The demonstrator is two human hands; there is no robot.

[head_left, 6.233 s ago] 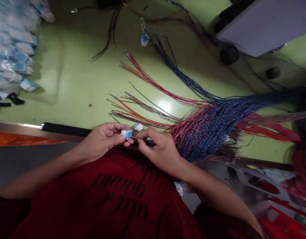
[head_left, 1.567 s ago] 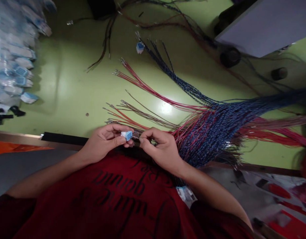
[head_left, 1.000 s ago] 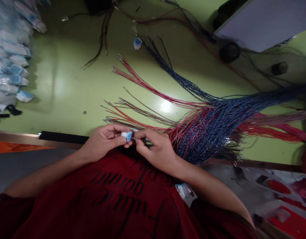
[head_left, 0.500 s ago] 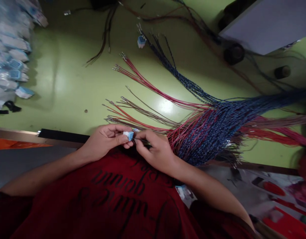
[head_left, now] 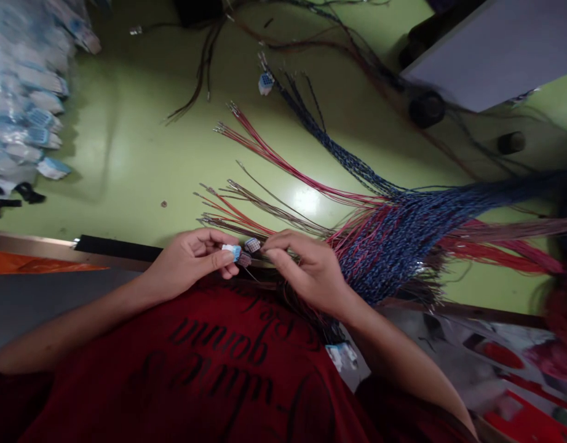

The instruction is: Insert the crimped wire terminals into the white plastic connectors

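Note:
A small white and light-blue connector housing (head_left: 230, 251) is pinched between the thumb and fingers of my left hand (head_left: 198, 255), close to the front of my shirt. Just right of it are a grey multi-hole connector (head_left: 253, 245) and a brownish connector piece (head_left: 245, 261) with a thin wire at its lower side. My right hand (head_left: 306, 261) is closed, thumb and forefinger together beside the grey connector; what they hold, if anything, is too small to make out. Terminal-tipped orange wires (head_left: 223, 209), brown wires (head_left: 269, 206) and red wires (head_left: 274, 157) fan out beyond my hands.
A thick bundle of blue-black wires (head_left: 403, 240) crosses the green table (head_left: 126, 154) on the right. Bagged connector housings (head_left: 29, 92) lie at the left. One loose blue-white housing (head_left: 265, 83) sits farther back. A pale box (head_left: 505, 55) occupies the far right.
My right hand has drawn away to the right from the housing in my left hand. The grey connector and brownish piece between the hands now show more. The view has shifted slightly.

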